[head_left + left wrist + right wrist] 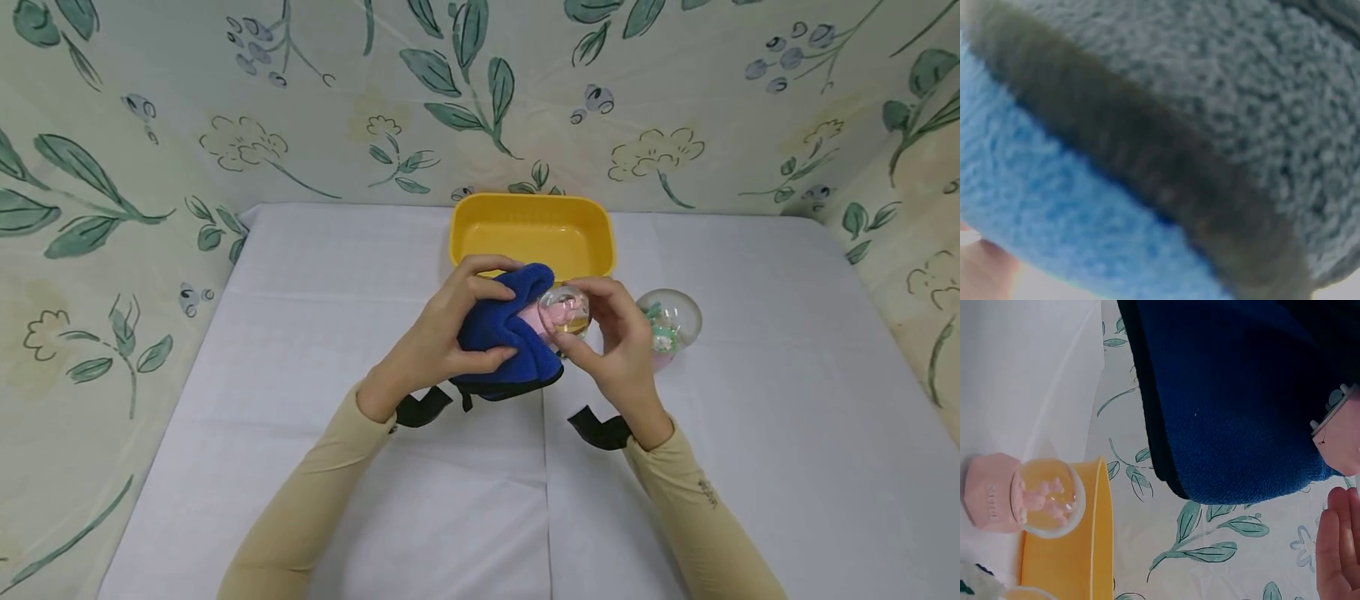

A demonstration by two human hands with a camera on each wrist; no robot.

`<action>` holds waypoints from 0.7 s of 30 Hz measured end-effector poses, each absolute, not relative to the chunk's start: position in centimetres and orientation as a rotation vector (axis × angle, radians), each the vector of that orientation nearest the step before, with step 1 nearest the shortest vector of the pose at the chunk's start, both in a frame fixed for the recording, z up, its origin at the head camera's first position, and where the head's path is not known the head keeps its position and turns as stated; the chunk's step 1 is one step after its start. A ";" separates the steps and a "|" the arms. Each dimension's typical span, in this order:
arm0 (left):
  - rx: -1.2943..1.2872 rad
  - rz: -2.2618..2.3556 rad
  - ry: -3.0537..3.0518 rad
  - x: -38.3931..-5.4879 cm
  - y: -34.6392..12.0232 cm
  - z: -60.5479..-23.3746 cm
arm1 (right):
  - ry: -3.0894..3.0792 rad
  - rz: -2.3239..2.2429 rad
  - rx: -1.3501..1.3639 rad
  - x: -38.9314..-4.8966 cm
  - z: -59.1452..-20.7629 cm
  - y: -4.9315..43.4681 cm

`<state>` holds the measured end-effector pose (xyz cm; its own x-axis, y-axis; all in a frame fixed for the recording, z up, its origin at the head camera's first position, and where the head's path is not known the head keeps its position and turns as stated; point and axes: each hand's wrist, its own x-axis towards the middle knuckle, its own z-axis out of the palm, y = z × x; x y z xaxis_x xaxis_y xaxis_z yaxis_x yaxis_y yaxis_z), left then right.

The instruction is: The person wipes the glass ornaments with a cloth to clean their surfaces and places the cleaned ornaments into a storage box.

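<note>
My left hand (435, 342) grips a bunched blue plush cloth (487, 329) with black edging, thumb below and fingers over the top. Blue and grey plush, split by a dark band, fill the left wrist view. A small snow globe (566, 312) with a pink figure is pinched by my right hand (626, 358) between thumb and fingers. Folds of the cloth lie around its pink base (1340, 434). Just right of that hand stands another clear globe (678, 312) with a green figure inside. The right wrist view also shows a pink-based globe (1050, 497) holding pink figures.
Behind the hands, a yellow plastic basin (532, 229) stands near the back edge of the white-covered table (337, 283). Floral fabric (322, 108) hangs behind and at the sides. A black strap (423, 408) sticks out at each wrist.
</note>
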<state>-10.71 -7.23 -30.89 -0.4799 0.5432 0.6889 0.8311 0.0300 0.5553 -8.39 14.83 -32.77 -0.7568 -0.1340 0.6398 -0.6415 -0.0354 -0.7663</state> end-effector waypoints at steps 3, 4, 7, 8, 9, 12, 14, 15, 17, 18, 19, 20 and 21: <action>-1.389 -1.433 -2.026 -10.7 -7.5 -30.9 | -1.826 1.896 0.801 -8.3 -32.7 14.9; -1.382 -1.433 -2.025 -10.7 -7.6 -30.9 | -1.800 1.918 0.801 -8.3 -32.6 14.9; -1.363 -1.439 -2.025 -10.6 -7.9 -30.9 | -1.730 1.966 0.813 -8.5 -32.5 14.9; -1.358 -1.440 -2.031 -10.6 -8.0 -30.9 | -1.709 1.980 0.817 -8.6 -32.4 14.9; -1.354 -1.441 -2.037 -10.6 -8.1 -30.9 | -1.697 1.988 0.821 -8.6 -32.3 14.9; -1.345 -1.446 -2.059 -10.5 -8.3 -31.0 | -1.691 1.996 0.830 -8.8 -32.1 15.0; -1.342 -1.446 -2.072 -10.5 -8.5 -31.0 | -1.708 1.995 0.828 -9.0 -32.0 15.1; -1.341 -1.446 -2.076 -10.5 -8.5 -31.1 | -1.712 2.000 0.828 -9.1 -31.9 15.1; -1.334 -1.442 -2.085 -10.5 -8.7 -31.1 | -1.725 2.007 0.824 -9.3 -31.8 15.2; -1.332 -1.442 -2.089 -10.5 -8.7 -31.1 | -1.743 2.003 0.817 -9.4 -31.7 15.2; -1.328 -1.440 -2.094 -10.5 -8.8 -31.1 | -1.759 2.002 0.812 -9.5 -31.5 15.3; -1.324 -1.439 -2.099 -10.5 -8.9 -31.1 | -1.775 2.001 0.805 -9.7 -31.4 15.4; -1.320 -1.439 -2.103 -10.5 -8.9 -31.1 | -1.791 2.002 0.799 -9.8 -31.3 15.4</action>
